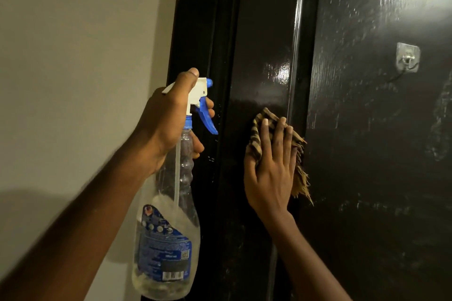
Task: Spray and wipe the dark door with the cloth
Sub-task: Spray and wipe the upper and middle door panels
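The glossy dark door (367,129) fills the right side of the head view, with wet streaks and light glare on its panel. My left hand (168,120) grips the neck of a clear spray bottle (168,239) with a white and blue trigger head, its nozzle pointing at the door edge. My right hand (271,166) presses a striped brown cloth (259,134) flat against the door's left stile, fingers straight and spread over it. The frayed edge of the cloth sticks out to the right of my hand.
A clear adhesive hook (407,57) is stuck on the door panel at upper right. The dark door frame (195,32) runs down the middle. A plain pale wall (73,56) fills the left side.
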